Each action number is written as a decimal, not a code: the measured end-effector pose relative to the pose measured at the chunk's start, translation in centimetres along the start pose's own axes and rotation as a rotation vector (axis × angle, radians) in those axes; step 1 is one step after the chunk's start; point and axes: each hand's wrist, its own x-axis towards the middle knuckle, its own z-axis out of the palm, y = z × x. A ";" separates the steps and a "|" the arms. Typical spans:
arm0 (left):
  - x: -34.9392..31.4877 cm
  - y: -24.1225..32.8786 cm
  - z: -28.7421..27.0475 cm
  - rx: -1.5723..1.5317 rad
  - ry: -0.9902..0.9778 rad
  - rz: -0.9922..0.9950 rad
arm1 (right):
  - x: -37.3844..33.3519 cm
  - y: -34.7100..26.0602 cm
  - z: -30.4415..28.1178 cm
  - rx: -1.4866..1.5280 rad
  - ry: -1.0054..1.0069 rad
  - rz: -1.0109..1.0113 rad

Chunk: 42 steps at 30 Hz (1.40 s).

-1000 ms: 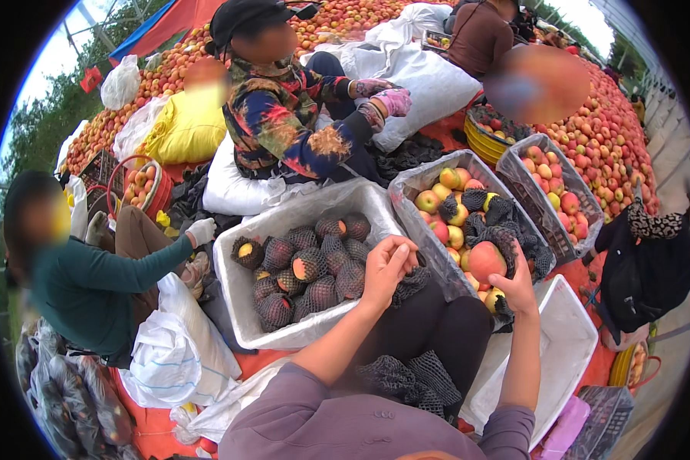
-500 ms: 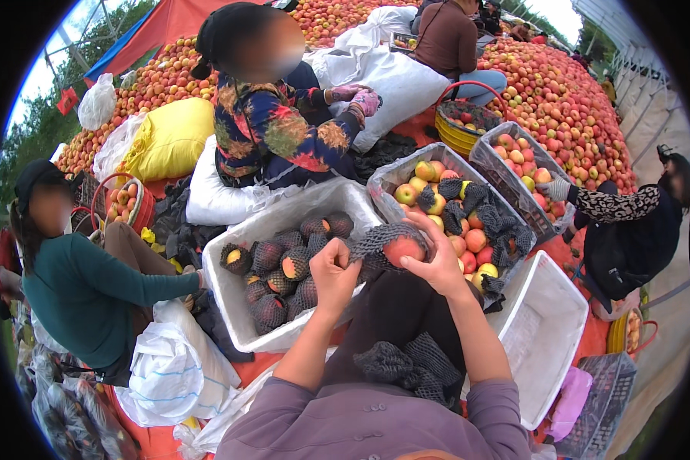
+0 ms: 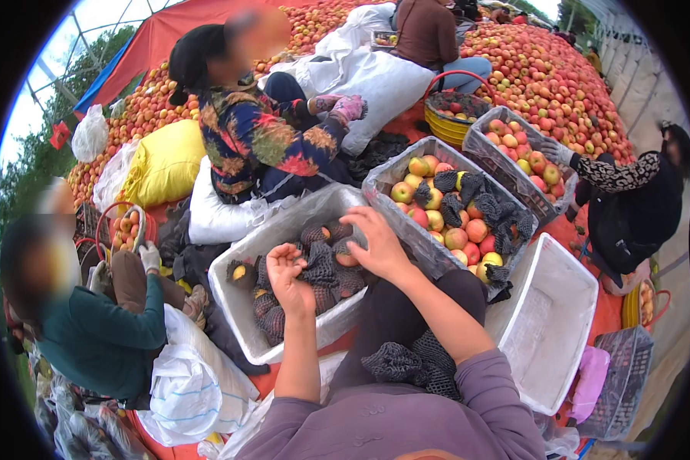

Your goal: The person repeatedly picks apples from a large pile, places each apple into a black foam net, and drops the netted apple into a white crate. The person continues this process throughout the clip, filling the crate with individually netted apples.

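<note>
From here, the left hand (image 3: 290, 282) looks loosely curled and empty; the right hand (image 3: 382, 247) spreads its fingers over a round red apple in black netting (image 3: 346, 256), inside the white foam box (image 3: 233, 308), though contact is unclear. Best keep the touch light against bruising.

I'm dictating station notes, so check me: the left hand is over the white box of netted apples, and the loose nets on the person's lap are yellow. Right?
Not the colour: the loose nets on the person's lap are black, as the head view shows. The left hand is over the white box of netted apples.
</note>
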 end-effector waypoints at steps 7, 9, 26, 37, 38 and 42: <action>-1.2 -1.2 5.1 0.071 -0.235 0.080 | -3.3 -2.8 -1.2 0.629 -0.269 0.443; -1.7 -1.9 6.6 0.222 -0.185 0.112 | -3.3 -2.6 -2.4 0.512 -0.147 0.346; -4.2 -1.7 7.0 0.378 -0.376 -0.020 | -4.5 -4.4 -4.3 0.331 0.114 0.236; -4.1 -2.3 6.8 0.559 -0.309 0.063 | -5.0 -3.6 -4.3 0.262 0.088 0.268; -4.1 -2.2 6.6 0.604 -0.323 0.057 | -5.1 -4.0 -4.3 0.201 0.120 0.231; -4.4 -2.2 7.0 0.771 -0.293 0.223 | -5.1 -3.2 -4.7 0.191 0.116 0.304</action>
